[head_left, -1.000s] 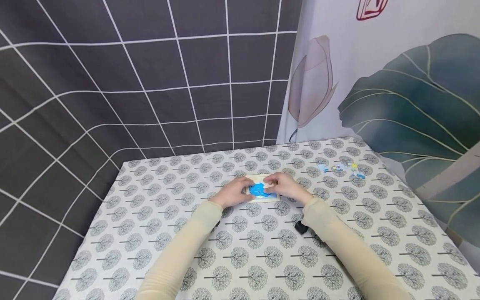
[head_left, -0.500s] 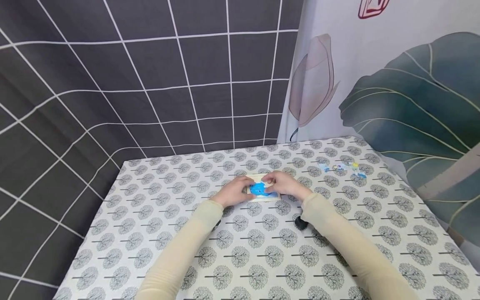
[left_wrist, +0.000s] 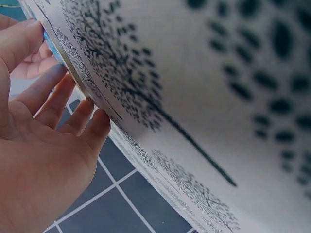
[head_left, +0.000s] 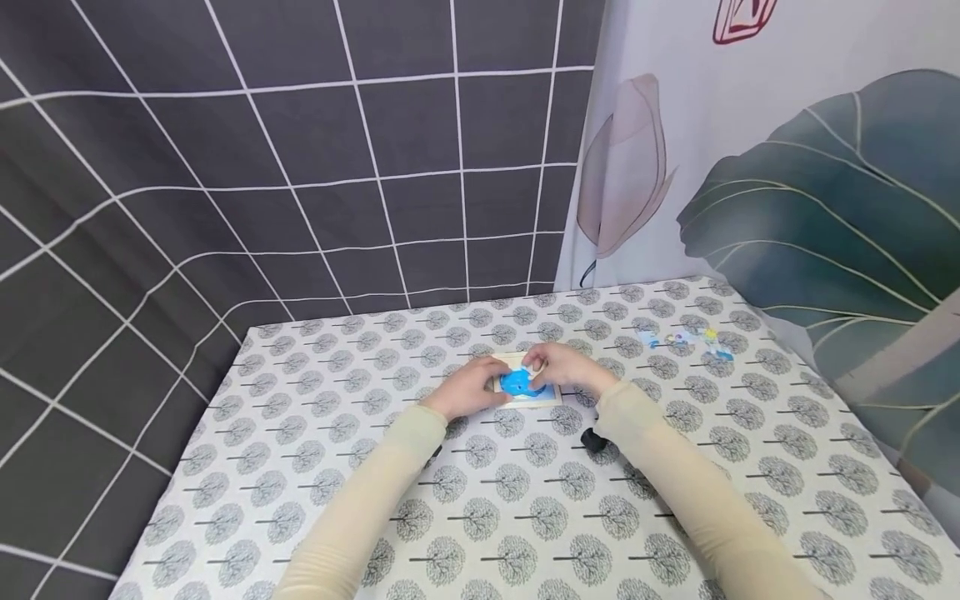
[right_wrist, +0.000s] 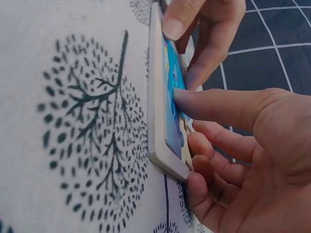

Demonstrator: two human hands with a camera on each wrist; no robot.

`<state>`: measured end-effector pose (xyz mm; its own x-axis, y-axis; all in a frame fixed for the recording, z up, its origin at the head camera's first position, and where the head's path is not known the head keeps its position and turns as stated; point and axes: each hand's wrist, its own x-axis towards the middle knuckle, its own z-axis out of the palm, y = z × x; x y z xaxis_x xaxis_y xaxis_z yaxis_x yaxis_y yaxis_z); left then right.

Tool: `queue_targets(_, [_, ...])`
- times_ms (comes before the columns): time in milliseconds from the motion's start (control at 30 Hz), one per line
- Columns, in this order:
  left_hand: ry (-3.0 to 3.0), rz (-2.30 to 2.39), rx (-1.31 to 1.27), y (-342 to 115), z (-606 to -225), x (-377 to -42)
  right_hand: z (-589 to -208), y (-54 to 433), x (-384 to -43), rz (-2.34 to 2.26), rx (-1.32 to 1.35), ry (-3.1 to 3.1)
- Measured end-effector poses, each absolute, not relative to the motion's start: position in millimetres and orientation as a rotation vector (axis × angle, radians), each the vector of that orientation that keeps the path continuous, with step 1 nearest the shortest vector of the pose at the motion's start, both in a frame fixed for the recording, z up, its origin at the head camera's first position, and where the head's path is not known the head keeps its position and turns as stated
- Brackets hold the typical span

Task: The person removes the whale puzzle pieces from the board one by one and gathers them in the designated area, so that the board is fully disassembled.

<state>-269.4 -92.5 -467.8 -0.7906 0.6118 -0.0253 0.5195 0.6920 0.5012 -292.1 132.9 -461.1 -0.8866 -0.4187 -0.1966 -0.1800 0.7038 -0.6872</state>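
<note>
A wooden jigsaw board (head_left: 535,402) with a pale raised rim lies flat on the table, a blue picture in its middle. My left hand (head_left: 470,387) grips its left side, thumb at the near edge and fingers toward the far edge. In the left wrist view the left fingers (left_wrist: 53,82) lie along the rim. My right hand (head_left: 567,367) pinches a blue puzzle piece (head_left: 537,377) at the right part of the picture. The right wrist view shows the right thumb (right_wrist: 214,103) on the blue surface; the fingertips behind are partly hidden.
Several loose puzzle pieces (head_left: 682,337), light blue, white and yellow, lie at the table's back right. A tree-print cloth (head_left: 337,500) covers the table. Dark grid fabric (head_left: 405,200) hangs behind it. A black wrist device (head_left: 593,440) shows under the right sleeve.
The right fingers shift slightly over the picture, and the blue piece beneath them looks a little turned. My left hand keeps its place at the board's left side.
</note>
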Motion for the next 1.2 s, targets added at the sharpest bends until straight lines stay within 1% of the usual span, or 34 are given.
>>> queue_targets(467, [2.704, 0.717, 0.905, -95.2, -465.1, -268.1, -454.7, 129.1, -291.4, -1.046, -0.47, 2.51])
queue_targets(700, [2.703, 0.704, 0.91, -92.7, -463.3, -267.9, -453.2, 130.5, -291.7, -1.068, -0.424, 2.488])
queue_targets(1000, [2.72, 0.667, 0.904, -92.2, -465.5, -271.2, -451.8, 130.8, -291.8, -1.009, -0.501, 2.52])
queue_targets(1200, [2.717, 0.659, 0.901, -91.7, -466.3, -271.3, -454.1, 129.9, -292.4, -1.012, -0.489, 2.509])
